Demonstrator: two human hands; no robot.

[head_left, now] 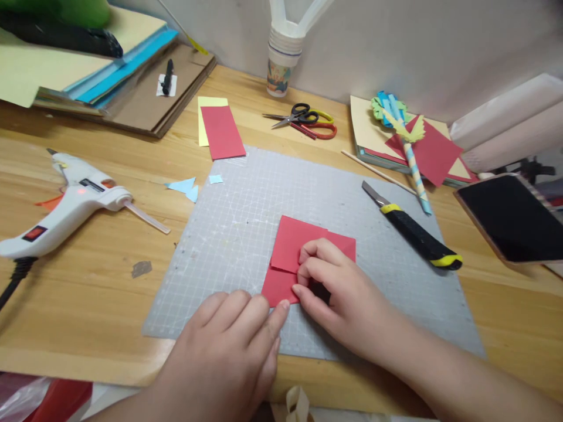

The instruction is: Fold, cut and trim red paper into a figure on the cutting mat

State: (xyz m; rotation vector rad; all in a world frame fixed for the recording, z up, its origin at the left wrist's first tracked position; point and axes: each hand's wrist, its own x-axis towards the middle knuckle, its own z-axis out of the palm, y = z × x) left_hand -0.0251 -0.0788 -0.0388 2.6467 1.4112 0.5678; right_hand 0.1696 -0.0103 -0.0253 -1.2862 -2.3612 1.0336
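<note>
A folded red paper square (pixel 292 246) lies in the middle of a grey cutting mat (pixel 246 223). My right hand (pixel 338 293) rests on its right part, fingers curled and pressed together on a fold. My left hand (pixel 229 340) lies flat on the mat's near edge, fingers together, with the fingertips touching the paper's lower left corner.
A utility knife (pixel 411 228) lies on the mat's right side. A white glue gun (pixel 70 199) sits at the left; scissors (pixel 303 120), a red and yellow paper strip (pixel 220 129), a paper cup (pixel 279 70), a phone (pixel 510 217) and a paper craft (pixel 404 135) are behind.
</note>
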